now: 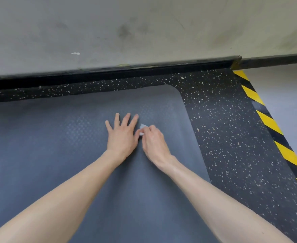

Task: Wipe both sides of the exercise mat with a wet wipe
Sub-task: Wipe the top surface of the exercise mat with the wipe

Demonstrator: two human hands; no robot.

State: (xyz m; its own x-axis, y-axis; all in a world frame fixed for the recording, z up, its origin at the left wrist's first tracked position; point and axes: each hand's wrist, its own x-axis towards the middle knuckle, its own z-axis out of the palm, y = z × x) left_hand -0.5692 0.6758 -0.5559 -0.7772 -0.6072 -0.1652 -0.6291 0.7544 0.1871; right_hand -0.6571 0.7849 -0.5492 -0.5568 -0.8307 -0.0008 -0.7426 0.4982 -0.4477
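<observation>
Pinching wet wipe on mat

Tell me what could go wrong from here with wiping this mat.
The wet wipe is bunched small in the right hand, so strokes may skip patches of the wide exercise mat. The left hand lies flat on the mat and could leave marks or hide an unwiped spot. Running past the mat's edge might drag grit from the speckled floor.
</observation>
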